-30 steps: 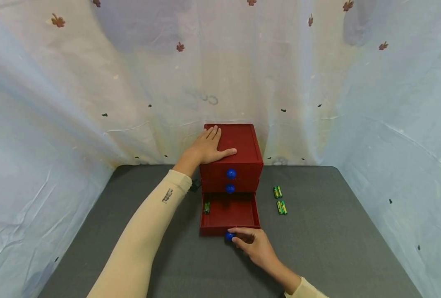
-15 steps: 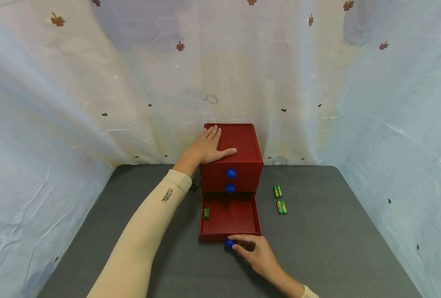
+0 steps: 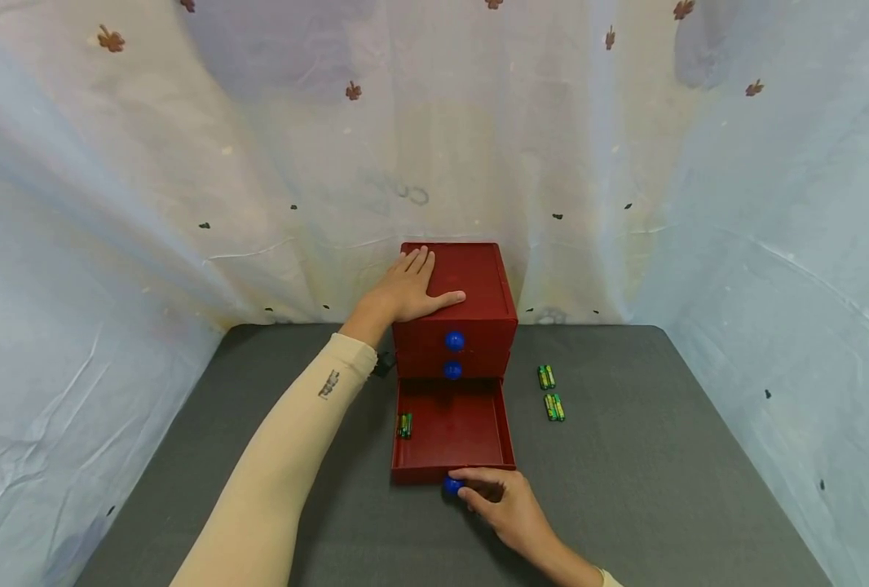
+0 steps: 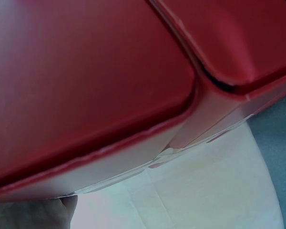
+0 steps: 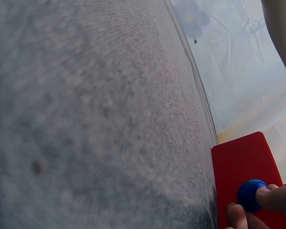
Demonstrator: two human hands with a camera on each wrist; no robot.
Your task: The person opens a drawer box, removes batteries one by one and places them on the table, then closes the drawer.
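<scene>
A red drawer cabinet (image 3: 471, 277) with blue round knobs stands at the back middle of the table. My left hand (image 3: 405, 293) rests flat on its top, fingers spread and straight. The bottom drawer (image 3: 456, 432) is pulled far out, and a pair of green-and-yellow batteries (image 3: 404, 425) lies along its left wall. My right hand (image 3: 504, 501) pinches the drawer's blue knob (image 5: 250, 194) between thumb and fingers. The two upper drawers, with their knobs (image 3: 454, 341), are closed. The left wrist view shows the red cabinet's side and edges close up, without the fingers.
Two more pairs of batteries (image 3: 546, 377) lie on the grey table (image 3: 647, 456) to the right of the cabinet. A pale curtain (image 3: 449, 139) with brown and dark leaf marks hangs close behind the cabinet and along both sides.
My right hand has drawn the bottom drawer further out toward me, slowing over the last half second. The batteries inside have come along with it. The left hand has stayed on top.
</scene>
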